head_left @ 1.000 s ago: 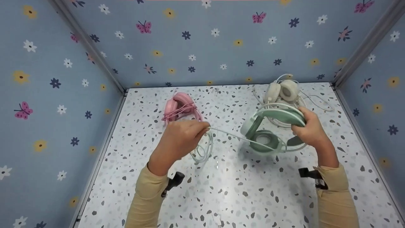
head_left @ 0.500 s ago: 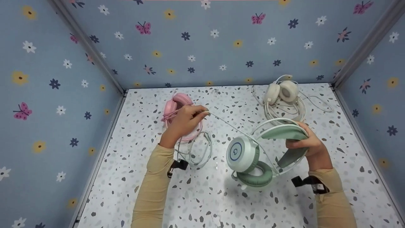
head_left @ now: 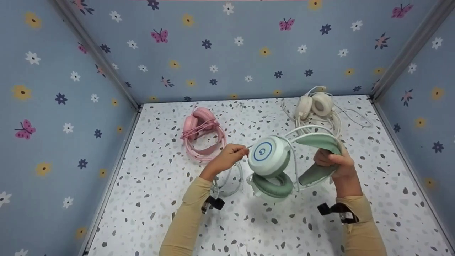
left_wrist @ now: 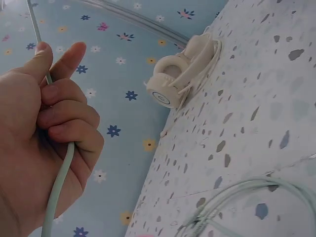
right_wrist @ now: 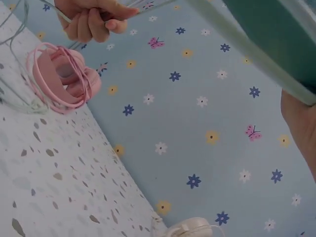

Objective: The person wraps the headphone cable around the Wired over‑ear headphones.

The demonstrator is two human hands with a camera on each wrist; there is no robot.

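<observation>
My right hand [head_left: 343, 166] grips the headband of mint-green headphones [head_left: 267, 156], lifted above the table. One round ear cup with a blue ring logo faces up, and the green cushion of the other shows below it. My left hand [head_left: 227, 159] is left of the ear cups. In the left wrist view its fingers curl round the headphones' thin green cable [left_wrist: 59, 182], which runs up past the thumb. Loose loops of the same cable [head_left: 239, 181] hang or lie beneath the left hand. In the right wrist view only part of the green headband [right_wrist: 276, 39] shows.
Pink headphones [head_left: 190, 127] with their cable wound round them lie at the back left of the speckled table [head_left: 256, 227]. White headphones [head_left: 304, 107] with a loose cable lie at the back right. Flower-patterned walls [head_left: 227, 60] enclose the back and sides.
The green headphones have turned, so an ear cup's outer face shows, and shifted left. My left hand rose, then came down and right toward the ear cups, with the cable still held.
</observation>
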